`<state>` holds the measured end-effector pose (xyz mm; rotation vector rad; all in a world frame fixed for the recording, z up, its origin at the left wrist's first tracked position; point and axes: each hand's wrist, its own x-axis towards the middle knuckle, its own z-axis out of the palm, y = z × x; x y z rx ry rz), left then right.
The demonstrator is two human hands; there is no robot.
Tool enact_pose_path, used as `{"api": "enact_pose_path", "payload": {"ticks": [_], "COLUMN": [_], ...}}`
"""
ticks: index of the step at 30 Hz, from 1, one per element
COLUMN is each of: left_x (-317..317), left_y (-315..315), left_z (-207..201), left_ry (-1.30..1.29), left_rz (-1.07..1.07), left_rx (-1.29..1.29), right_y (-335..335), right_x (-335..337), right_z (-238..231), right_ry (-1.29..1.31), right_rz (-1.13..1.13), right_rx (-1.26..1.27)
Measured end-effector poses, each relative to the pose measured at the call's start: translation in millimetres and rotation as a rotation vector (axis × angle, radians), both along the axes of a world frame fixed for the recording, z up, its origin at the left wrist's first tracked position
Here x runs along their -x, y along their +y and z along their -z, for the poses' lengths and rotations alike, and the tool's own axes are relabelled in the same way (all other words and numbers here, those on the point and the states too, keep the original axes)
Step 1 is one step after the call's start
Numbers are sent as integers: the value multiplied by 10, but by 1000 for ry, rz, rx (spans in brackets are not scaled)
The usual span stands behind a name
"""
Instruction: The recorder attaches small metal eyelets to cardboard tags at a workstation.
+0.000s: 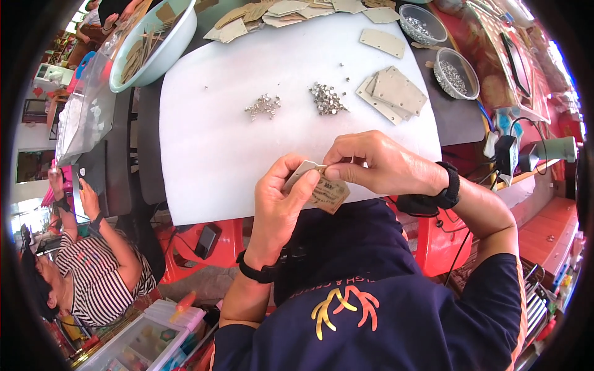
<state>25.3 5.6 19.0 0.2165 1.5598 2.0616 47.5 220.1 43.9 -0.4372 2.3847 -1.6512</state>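
Observation:
My left hand (pixel 281 201) is closed around a small flat beige card (pixel 328 196) with a brown printed face, above the near edge of the white work sheet (pixel 210 161). The fingers of my right hand (pixel 383 162) are pinched together at the card's top edge. Any small part between those fingertips is hidden. Beyond my hands lie two loose piles of small silvery metal fasteners, a sparser pile (pixel 264 106) and a denser pile (pixel 327 99). To their right sits a stack of beige cards (pixel 399 93) with small holes along the edges.
A single card (pixel 382 43) and a long heap of cards (pixel 288 8) lie at the far side. Two clear bowls of metal parts, a far bowl (pixel 440 36) and a nearer bowl (pixel 475 83), stand right. A pale basin (pixel 179 49) holds brown strips. Another person (pixel 102 272) sits at left.

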Motion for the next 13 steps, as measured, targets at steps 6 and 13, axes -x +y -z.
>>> {"api": "enact_pose_path", "payload": {"ticks": [6, 13], "left_x": [38, 88], "left_y": [-55, -94], "left_z": [4, 20], "left_ry": [14, 17], "left_rz": [-44, -58], "left_rx": [45, 39], "right_y": [488, 701], "right_x": [480, 786], "right_z": [-118, -41], "right_ry": [113, 378], "right_rz": [300, 161], "right_rx": [-260, -665]}}
